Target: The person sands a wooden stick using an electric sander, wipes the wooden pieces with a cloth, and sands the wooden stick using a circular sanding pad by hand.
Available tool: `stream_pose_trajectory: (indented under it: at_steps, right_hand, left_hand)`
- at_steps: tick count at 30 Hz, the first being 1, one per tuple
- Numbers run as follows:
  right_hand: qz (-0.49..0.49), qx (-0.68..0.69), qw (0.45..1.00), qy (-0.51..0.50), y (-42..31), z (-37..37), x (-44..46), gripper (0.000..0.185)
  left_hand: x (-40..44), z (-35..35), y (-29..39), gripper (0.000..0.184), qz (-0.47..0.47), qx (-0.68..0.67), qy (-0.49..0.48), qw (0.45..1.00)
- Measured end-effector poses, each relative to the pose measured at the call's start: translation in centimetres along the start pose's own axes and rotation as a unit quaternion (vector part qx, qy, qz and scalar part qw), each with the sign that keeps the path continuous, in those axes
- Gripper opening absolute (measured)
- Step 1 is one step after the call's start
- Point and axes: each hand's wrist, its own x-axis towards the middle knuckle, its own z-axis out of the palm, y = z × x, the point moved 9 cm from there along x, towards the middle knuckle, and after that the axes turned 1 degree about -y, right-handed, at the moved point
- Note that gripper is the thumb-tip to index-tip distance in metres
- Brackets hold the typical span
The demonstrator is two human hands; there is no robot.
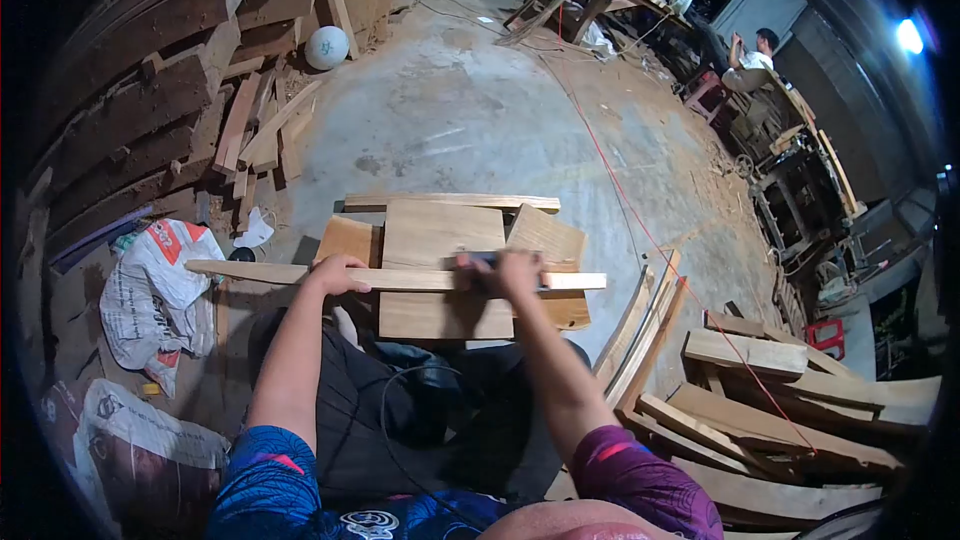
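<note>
A long, narrow wooden strip (420, 280) lies crosswise over a wide board (440, 225), with more wood pieces beneath on both sides. My left hand (340, 275) is wrapped round the strip left of the board. Over the strip's right part, my right hand (515, 272) is closed on a dark tool (478, 268), partly blurred, that touches the strip. The strip's left end tapers and reaches over a white sack (165, 290).
Wood pieces (745, 350) are piled at the right, large timbers (150, 70) stacked at the left. A ball (327, 48) rests by the timbers. A red cord (610, 165) crosses the floor. A person (752, 62) sits at the upper right.
</note>
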Motion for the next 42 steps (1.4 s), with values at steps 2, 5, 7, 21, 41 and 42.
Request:
stream_pose_trajectory:
  at_steps: [2, 5, 7, 21, 41, 42]
  right_hand:
    - [-0.071, 0.059, 0.996, -0.004, -8.3, -0.8, -3.0, 0.068]
    - [-0.175, 0.055, 0.983, 0.025, -14.8, -1.9, -7.4, 0.061]
    - [-0.224, 0.062, 0.972, 0.02, -13.6, -1.6, -8.2, 0.065]
    - [0.073, 0.058, 0.974, 0.207, 18.5, -2.7, -0.4, 0.069]
    - [0.048, 0.084, 0.995, -0.018, 9.3, -3.0, 0.6, 0.077]
    - [0.061, 0.019, 0.997, -0.053, 9.1, -2.3, -0.2, 0.082]
  left_hand:
    - [-0.8, -0.2, 0.9, 0.061, -0.005, -0.056, -0.007, 0.998]
    - [-1.3, -0.4, 1.3, 0.077, 0.007, -0.098, -0.012, 0.995]
    - [-0.1, 0.3, -0.5, 0.082, 0.013, -0.238, -0.041, 0.97]
    - [2.6, 2.9, -3.9, 0.055, 0.02, -0.11, -0.02, 0.994]
    - [-0.6, 0.3, 3.3, 0.063, 0.088, 0.042, 0.013, 0.995]
    - [-0.8, 0.5, 3.8, 0.063, 0.091, 0.041, 0.018, 0.995]
